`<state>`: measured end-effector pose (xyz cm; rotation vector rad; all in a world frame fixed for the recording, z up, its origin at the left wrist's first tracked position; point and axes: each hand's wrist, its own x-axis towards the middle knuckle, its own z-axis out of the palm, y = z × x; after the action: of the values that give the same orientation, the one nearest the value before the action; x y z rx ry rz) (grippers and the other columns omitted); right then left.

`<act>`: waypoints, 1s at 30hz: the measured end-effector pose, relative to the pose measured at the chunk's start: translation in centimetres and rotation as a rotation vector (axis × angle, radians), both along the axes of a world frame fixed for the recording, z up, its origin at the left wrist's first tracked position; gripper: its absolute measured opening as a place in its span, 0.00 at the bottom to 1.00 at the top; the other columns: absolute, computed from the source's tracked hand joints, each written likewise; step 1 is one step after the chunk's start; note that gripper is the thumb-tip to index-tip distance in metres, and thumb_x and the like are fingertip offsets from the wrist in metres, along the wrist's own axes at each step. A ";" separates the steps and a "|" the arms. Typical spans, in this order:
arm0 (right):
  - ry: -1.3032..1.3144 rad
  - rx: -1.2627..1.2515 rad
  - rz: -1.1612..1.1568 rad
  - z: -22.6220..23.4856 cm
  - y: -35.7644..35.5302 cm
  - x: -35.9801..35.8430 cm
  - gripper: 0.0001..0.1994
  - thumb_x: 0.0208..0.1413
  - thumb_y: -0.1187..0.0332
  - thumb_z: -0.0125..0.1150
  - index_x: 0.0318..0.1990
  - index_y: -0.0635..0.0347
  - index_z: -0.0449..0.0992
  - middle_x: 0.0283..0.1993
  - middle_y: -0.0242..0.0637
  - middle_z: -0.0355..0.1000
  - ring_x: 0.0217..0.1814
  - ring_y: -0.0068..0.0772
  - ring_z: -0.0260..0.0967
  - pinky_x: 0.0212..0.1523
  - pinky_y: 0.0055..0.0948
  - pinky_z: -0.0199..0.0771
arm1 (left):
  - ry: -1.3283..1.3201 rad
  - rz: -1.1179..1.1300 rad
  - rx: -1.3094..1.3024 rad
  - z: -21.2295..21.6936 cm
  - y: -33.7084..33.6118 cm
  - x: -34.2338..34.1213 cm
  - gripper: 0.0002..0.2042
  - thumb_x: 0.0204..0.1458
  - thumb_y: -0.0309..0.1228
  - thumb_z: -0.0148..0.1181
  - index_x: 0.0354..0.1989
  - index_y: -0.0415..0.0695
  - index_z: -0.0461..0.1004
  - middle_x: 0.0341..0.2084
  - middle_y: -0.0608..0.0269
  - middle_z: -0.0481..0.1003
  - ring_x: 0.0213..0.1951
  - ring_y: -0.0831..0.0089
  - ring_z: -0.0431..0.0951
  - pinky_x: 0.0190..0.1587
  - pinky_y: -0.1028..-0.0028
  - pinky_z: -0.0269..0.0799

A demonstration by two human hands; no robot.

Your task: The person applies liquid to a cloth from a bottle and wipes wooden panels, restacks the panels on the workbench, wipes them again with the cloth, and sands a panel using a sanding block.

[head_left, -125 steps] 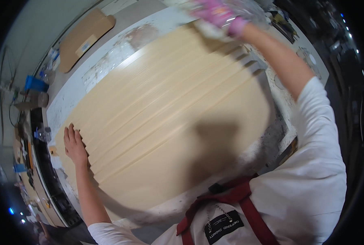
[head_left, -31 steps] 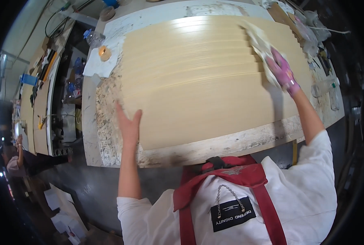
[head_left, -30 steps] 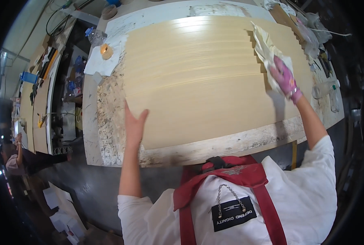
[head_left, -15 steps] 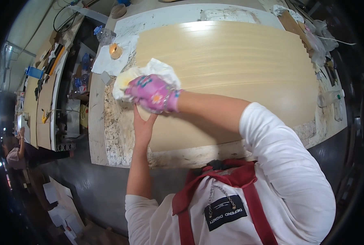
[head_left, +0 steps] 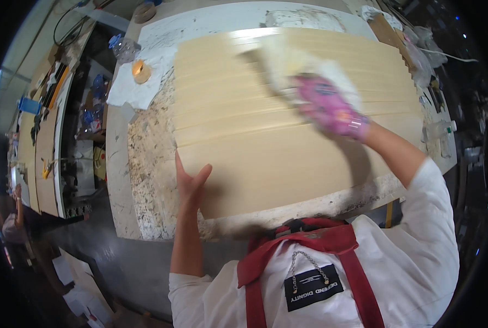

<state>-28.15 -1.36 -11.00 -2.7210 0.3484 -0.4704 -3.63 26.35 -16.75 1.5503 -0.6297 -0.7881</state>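
Observation:
A pale wood-coloured panel [head_left: 244, 175] with grooves and a wavy right edge lies on the worktable. My right hand [head_left: 329, 106], in a pink flowered glove, is closed on a white cloth [head_left: 279, 60] with a yellowish patch. Hand and cloth are over the upper middle of the panel, both smeared by motion. At the panel's left edge rests my bare left hand [head_left: 190, 177], open, thumb spread from a stretched finger; its other fingers are partly hidden.
The worktable [head_left: 151, 180] has a stained, speckled surface. Left of the panel are an orange-brown roll [head_left: 141, 71] on white paper [head_left: 126, 90], a small grey block [head_left: 128, 112] and a clear bottle [head_left: 125, 49]. Another bottle [head_left: 443, 131] lies at right. A person [head_left: 15, 218] is far left.
My right hand and the cloth have swept from the panel's left edge across to its upper middle. My left hand stays at the left edge. The view has shifted slightly.

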 end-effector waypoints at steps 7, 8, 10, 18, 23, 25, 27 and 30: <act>-0.037 0.051 0.193 1.5 8.7 19.8 0.17 0.55 0.57 0.49 0.50 0.50 0.71 0.56 0.40 0.65 0.60 0.43 0.61 0.59 0.44 0.56 | -0.074 -0.105 0.143 0.9 0.8 1.0 0.37 0.45 0.27 0.57 0.64 0.37 0.45 0.56 0.50 0.61 0.57 0.63 0.62 0.59 0.67 0.56; -0.109 0.040 0.200 0.2 8.4 20.0 0.17 0.54 0.58 0.50 0.49 0.50 0.70 0.55 0.41 0.66 0.58 0.45 0.62 0.58 0.44 0.58 | -0.084 -0.112 0.141 1.3 0.4 1.3 0.37 0.45 0.27 0.57 0.64 0.37 0.45 0.56 0.50 0.61 0.57 0.63 0.62 0.59 0.67 0.56; -0.127 0.076 0.288 -0.5 4.7 15.6 0.19 0.51 0.60 0.53 0.52 0.52 0.69 0.54 0.44 0.66 0.56 0.48 0.63 0.57 0.45 0.61 | 0.019 0.019 -0.006 2.1 0.1 2.0 0.36 0.48 0.26 0.52 0.66 0.39 0.41 0.63 0.49 0.51 0.64 0.61 0.52 0.63 0.68 0.49; 0.144 0.004 -0.708 0.7 -12.0 -17.6 0.25 0.58 0.61 0.48 0.59 0.68 0.60 0.61 0.50 0.59 0.67 0.45 0.51 0.66 0.34 0.46 | 0.065 -0.046 -0.026 4.5 -9.7 7.7 0.34 0.53 0.33 0.52 0.66 0.40 0.43 0.65 0.52 0.48 0.65 0.64 0.49 0.63 0.69 0.48; 0.151 -0.074 -0.285 1.2 -7.2 -5.7 0.25 0.58 0.60 0.48 0.59 0.67 0.61 0.63 0.48 0.56 0.65 0.46 0.50 0.65 0.38 0.49 | 0.338 -0.155 -0.079 3.8 -11.0 8.6 0.31 0.52 0.33 0.53 0.65 0.44 0.50 0.59 0.57 0.59 0.58 0.67 0.61 0.58 0.70 0.59; 0.104 -0.216 0.000 1.1 -5.4 2.7 0.21 0.58 0.58 0.48 0.53 0.63 0.67 0.60 0.48 0.59 0.60 0.46 0.56 0.63 0.40 0.52 | 0.341 -0.181 -0.061 4.5 -11.3 8.2 0.32 0.52 0.31 0.51 0.66 0.42 0.47 0.57 0.56 0.62 0.54 0.67 0.66 0.55 0.70 0.62; 0.020 -0.227 0.180 0.6 -3.1 10.7 0.21 0.58 0.55 0.45 0.53 0.60 0.67 0.58 0.43 0.62 0.60 0.44 0.58 0.62 0.43 0.52 | 0.309 -0.135 -0.016 4.9 -11.6 8.1 0.32 0.52 0.31 0.51 0.65 0.43 0.47 0.56 0.56 0.63 0.54 0.68 0.66 0.55 0.71 0.62; 0.007 -0.088 0.194 -0.3 1.7 20.0 0.22 0.60 0.52 0.39 0.56 0.51 0.65 0.62 0.41 0.60 0.66 0.40 0.53 0.66 0.49 0.43 | 0.267 -0.104 0.052 5.2 -11.6 8.1 0.33 0.51 0.30 0.51 0.66 0.43 0.47 0.56 0.57 0.63 0.53 0.70 0.66 0.54 0.72 0.62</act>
<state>-8.18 0.33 -11.26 -2.8054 0.0658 -0.4306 4.43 14.72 -11.53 1.4355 -0.4988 -1.0765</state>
